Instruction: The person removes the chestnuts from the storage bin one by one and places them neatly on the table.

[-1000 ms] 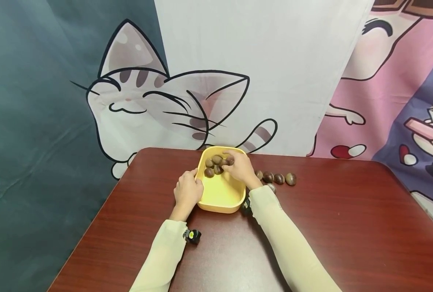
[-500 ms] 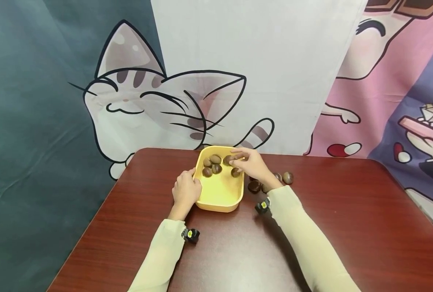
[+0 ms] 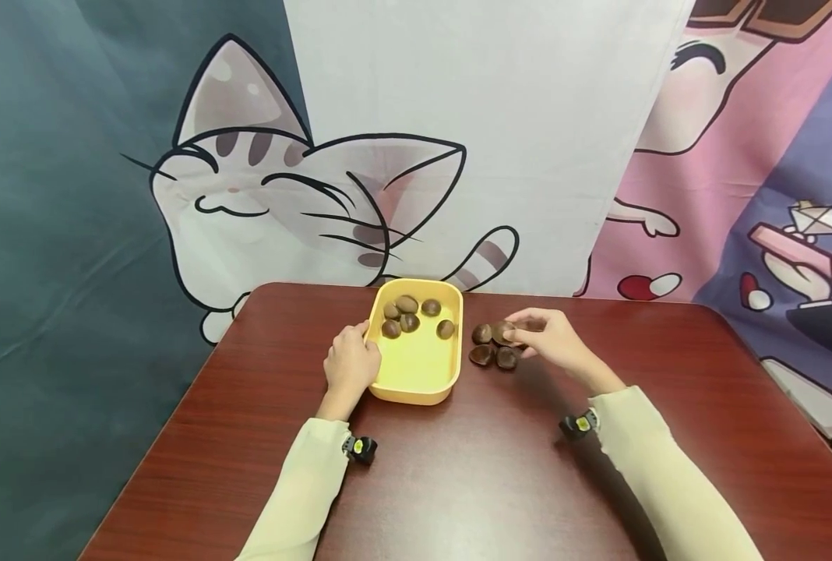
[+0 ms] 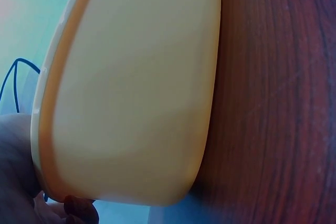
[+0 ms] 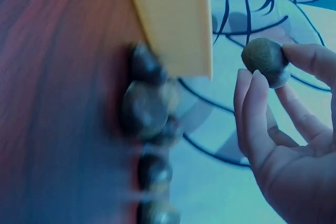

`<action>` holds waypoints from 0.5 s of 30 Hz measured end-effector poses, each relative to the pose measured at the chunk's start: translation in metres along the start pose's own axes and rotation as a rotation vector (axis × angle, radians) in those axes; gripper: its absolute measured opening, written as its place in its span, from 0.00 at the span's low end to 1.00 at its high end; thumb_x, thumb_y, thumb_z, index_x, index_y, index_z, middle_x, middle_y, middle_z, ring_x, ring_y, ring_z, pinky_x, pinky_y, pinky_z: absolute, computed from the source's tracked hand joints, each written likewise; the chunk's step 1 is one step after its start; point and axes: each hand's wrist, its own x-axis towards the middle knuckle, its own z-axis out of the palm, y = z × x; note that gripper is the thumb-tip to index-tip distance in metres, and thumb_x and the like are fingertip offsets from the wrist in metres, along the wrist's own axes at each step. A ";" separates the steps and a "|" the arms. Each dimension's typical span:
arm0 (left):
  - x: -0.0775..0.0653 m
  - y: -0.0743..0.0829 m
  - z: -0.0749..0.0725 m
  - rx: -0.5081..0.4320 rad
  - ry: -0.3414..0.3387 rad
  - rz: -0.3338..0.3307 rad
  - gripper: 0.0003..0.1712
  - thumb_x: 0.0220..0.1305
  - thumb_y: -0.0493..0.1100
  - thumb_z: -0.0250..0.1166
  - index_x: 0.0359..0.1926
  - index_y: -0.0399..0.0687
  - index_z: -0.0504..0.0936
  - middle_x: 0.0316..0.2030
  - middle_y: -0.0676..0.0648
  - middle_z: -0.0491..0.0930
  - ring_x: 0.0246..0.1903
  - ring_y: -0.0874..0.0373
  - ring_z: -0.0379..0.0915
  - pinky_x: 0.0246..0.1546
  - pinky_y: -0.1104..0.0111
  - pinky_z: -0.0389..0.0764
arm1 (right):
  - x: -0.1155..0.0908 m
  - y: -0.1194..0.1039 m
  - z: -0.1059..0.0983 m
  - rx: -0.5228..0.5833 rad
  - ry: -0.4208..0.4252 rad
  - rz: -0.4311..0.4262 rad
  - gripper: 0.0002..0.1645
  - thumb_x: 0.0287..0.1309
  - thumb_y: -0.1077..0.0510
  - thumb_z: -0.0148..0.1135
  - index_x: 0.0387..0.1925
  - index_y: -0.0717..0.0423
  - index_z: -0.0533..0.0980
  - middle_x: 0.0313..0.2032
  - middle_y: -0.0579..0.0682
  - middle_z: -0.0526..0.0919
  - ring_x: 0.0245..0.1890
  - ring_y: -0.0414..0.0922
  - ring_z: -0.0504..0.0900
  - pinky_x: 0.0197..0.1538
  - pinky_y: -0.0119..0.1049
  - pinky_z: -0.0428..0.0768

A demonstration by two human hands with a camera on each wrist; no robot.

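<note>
My left hand grips the left rim of a yellow plastic container that sits on the table. Several brown chestnuts lie inside it, mostly towards the far end. My right hand is to the right of the container. Between thumb and fingertips it pinches one chestnut, held above the table in the right wrist view. Beside the container lie several more chestnuts; the hand hides part of that group. In the left wrist view the container's outer wall fills the middle, with my thumb and fingers at its rim.
The reddish-brown wooden table has its far edge just behind the container. Behind it hangs a cloth backdrop with cartoon cats. A small black camera is strapped to each wrist.
My right hand has left the container and moved right to the loose chestnuts, where it now pinches one. Chestnuts it was handling lie apart inside the container. The left hand keeps its grip.
</note>
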 end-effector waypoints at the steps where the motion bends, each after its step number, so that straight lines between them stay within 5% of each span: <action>1: 0.000 0.000 0.000 0.001 0.002 -0.004 0.26 0.67 0.40 0.53 0.65 0.52 0.78 0.54 0.42 0.80 0.44 0.37 0.79 0.36 0.44 0.78 | -0.003 0.003 -0.004 -0.013 0.002 0.011 0.20 0.59 0.60 0.69 0.50 0.67 0.79 0.39 0.54 0.87 0.37 0.45 0.87 0.34 0.45 0.85; 5: 0.001 -0.001 0.000 0.003 0.003 -0.009 0.26 0.67 0.40 0.53 0.65 0.52 0.78 0.54 0.42 0.80 0.44 0.37 0.79 0.36 0.44 0.78 | -0.015 0.014 -0.015 -0.038 -0.001 0.061 0.23 0.59 0.59 0.69 0.52 0.70 0.78 0.40 0.57 0.87 0.38 0.51 0.88 0.36 0.47 0.85; 15: 0.001 0.000 0.001 -0.004 0.004 -0.008 0.26 0.67 0.40 0.53 0.65 0.52 0.78 0.54 0.43 0.80 0.43 0.37 0.79 0.35 0.44 0.78 | -0.025 0.046 -0.032 -0.079 -0.004 0.171 0.22 0.60 0.60 0.68 0.49 0.75 0.77 0.34 0.57 0.88 0.31 0.49 0.88 0.31 0.42 0.85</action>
